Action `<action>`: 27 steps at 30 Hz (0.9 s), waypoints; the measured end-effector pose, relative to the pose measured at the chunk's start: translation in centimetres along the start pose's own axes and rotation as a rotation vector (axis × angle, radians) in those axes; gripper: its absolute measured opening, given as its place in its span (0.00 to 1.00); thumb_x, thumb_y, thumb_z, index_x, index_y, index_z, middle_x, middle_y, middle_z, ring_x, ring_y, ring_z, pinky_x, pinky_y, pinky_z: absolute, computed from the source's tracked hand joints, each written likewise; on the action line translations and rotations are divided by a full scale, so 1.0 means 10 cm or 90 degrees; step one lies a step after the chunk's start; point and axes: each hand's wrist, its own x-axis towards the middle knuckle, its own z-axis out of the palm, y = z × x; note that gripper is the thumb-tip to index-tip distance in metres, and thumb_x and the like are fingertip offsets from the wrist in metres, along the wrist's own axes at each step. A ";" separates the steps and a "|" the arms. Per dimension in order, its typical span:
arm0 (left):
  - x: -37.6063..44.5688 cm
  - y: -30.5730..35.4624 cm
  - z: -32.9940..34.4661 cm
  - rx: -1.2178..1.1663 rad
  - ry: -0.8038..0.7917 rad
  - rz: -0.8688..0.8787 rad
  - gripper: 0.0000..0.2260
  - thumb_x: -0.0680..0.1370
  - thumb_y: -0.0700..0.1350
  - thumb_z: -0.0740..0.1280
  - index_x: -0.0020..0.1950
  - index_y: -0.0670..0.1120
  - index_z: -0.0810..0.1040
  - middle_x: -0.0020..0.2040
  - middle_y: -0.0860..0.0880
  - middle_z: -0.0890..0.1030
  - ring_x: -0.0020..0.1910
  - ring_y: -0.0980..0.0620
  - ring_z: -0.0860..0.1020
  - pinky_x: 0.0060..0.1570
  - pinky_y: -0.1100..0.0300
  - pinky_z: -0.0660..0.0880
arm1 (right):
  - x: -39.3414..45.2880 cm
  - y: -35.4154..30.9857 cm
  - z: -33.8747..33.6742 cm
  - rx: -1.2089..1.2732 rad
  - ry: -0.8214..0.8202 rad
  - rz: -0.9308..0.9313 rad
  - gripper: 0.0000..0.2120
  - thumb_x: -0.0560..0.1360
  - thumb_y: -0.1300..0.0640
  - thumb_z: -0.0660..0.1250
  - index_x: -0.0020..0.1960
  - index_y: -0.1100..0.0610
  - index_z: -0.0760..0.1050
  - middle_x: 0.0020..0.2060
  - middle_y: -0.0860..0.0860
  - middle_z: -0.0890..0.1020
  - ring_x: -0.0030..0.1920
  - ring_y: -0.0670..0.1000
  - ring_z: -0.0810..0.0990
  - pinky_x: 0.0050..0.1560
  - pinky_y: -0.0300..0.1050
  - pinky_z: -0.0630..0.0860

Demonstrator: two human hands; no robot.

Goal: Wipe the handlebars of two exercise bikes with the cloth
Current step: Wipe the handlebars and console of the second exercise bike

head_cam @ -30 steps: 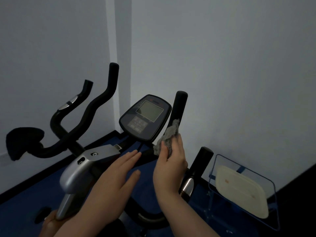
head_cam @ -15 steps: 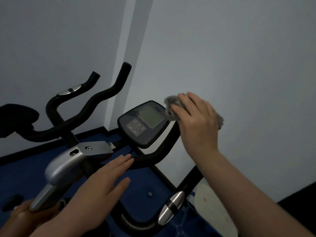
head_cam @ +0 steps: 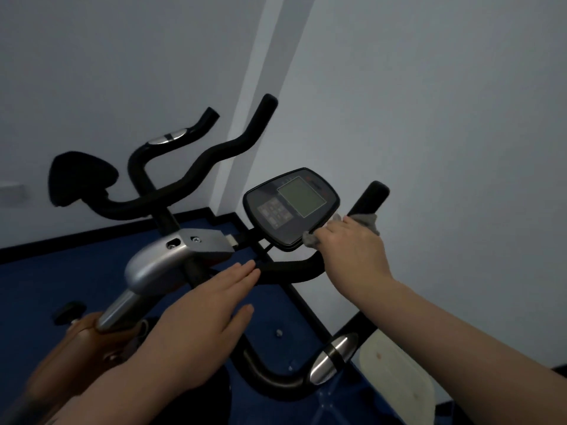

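Sliding down from the bar's tip, your right hand (head_cam: 349, 250) now grips the grey cloth (head_cam: 366, 220) around the right handlebar (head_cam: 368, 199); your left hand (head_cam: 211, 305) rests flat, fingers straight. The upper stretch looks wiped.

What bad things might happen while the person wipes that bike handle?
The right hand wraps the cloth round the handlebar right beside the screen, so the knuckles or cloth may bump its buttons. Only part of the cloth is under the grip; loose ends stick out and could slip free. The left hand lies flat and holds nothing, so it hardly steadies the bike.
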 end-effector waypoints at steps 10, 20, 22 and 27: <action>-0.42 -0.08 0.01 -0.008 0.138 -0.103 0.22 0.80 0.56 0.53 0.75 0.62 0.57 0.73 0.68 0.57 0.70 0.70 0.55 0.66 0.72 0.53 | 0.01 -0.50 0.12 0.097 -0.035 0.124 0.09 0.78 0.54 0.59 0.46 0.51 0.78 0.40 0.49 0.82 0.34 0.50 0.70 0.26 0.41 0.55; -0.66 -0.18 0.08 -0.081 0.161 -0.172 0.21 0.79 0.58 0.51 0.72 0.62 0.61 0.68 0.71 0.60 0.65 0.76 0.54 0.56 0.85 0.48 | 0.04 -0.93 0.04 0.136 -0.025 0.123 0.10 0.79 0.52 0.58 0.50 0.50 0.78 0.34 0.49 0.78 0.31 0.51 0.69 0.27 0.40 0.58; -0.66 -0.18 0.09 -0.087 0.172 -0.176 0.20 0.79 0.57 0.52 0.72 0.61 0.63 0.68 0.69 0.62 0.66 0.75 0.56 0.58 0.82 0.49 | 0.02 -1.03 0.04 0.127 -0.001 0.124 0.10 0.79 0.52 0.58 0.49 0.49 0.78 0.33 0.47 0.76 0.30 0.51 0.67 0.27 0.39 0.53; -0.66 -0.18 0.12 -0.116 0.193 -0.176 0.20 0.80 0.54 0.54 0.72 0.58 0.65 0.68 0.66 0.66 0.64 0.74 0.59 0.62 0.79 0.52 | -0.08 -1.21 0.08 0.182 0.023 0.043 0.09 0.78 0.54 0.60 0.55 0.50 0.77 0.48 0.47 0.81 0.43 0.51 0.80 0.33 0.42 0.67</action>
